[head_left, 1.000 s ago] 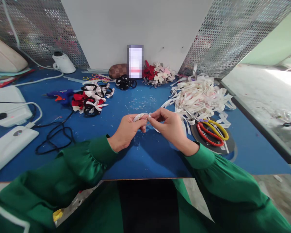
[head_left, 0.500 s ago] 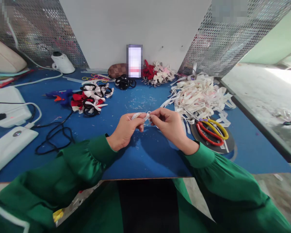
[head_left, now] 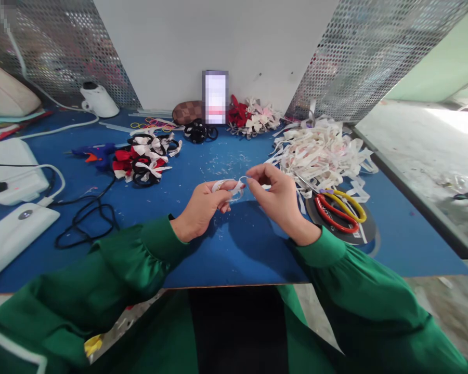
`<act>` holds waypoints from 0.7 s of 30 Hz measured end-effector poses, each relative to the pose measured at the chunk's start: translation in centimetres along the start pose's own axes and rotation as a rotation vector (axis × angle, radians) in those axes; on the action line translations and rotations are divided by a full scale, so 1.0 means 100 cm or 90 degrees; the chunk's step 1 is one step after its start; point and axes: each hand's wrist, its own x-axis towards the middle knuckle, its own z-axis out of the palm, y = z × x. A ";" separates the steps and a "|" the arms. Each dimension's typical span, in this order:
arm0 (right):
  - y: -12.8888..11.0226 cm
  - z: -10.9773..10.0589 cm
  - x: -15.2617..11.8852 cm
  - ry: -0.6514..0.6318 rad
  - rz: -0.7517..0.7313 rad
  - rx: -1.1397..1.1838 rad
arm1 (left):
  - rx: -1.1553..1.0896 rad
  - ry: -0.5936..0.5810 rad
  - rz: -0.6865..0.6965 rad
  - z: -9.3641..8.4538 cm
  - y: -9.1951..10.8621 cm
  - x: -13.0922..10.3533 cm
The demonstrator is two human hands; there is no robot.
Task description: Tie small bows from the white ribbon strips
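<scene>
A white ribbon (head_left: 237,187) is pinched in my left hand (head_left: 203,208), its loops showing between the thumb and fingers. My right hand (head_left: 276,200) is just to the right, with thumb and fingertips closed on a thin end of the same ribbon. Both hands are held over the blue table (head_left: 226,249). Right of my right hand, scissors with red and yellow handles (head_left: 341,210) rest on a dark round disc (head_left: 361,228). Behind them lies a heap of white ribbon pieces (head_left: 320,150).
Hair ties with red and white bows (head_left: 144,158) lie at left beside a blue glue gun (head_left: 93,151). A lit phone (head_left: 216,97) stands at the back, near more bows (head_left: 257,117). A black cable (head_left: 86,218) and a white power bank (head_left: 19,236) are at far left.
My right hand has moved a little to the right, away from my left hand, drawing out the thin ribbon end. My left hand has hardly moved.
</scene>
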 end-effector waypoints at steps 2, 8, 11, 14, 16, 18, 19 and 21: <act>0.002 -0.001 0.002 -0.003 -0.044 -0.008 | -0.010 -0.009 0.003 0.000 0.001 0.001; 0.006 -0.002 0.004 -0.113 -0.009 0.020 | -0.010 -0.017 0.022 -0.001 0.004 0.001; 0.003 -0.005 0.006 -0.124 0.010 0.038 | 0.017 -0.005 0.045 -0.001 0.005 0.001; -0.001 -0.008 0.007 -0.169 0.061 0.068 | 0.041 0.017 0.039 -0.001 0.005 0.000; -0.002 -0.009 0.008 -0.203 0.099 0.096 | 0.055 0.026 0.032 -0.001 0.006 0.000; -0.002 -0.008 0.007 -0.226 0.116 0.116 | 0.061 0.035 0.033 -0.002 0.005 0.001; -0.003 -0.008 0.007 -0.234 0.115 0.120 | 0.060 0.040 0.038 -0.003 0.005 0.001; -0.003 -0.007 0.006 -0.240 0.104 0.121 | 0.062 0.046 0.047 -0.003 0.004 0.002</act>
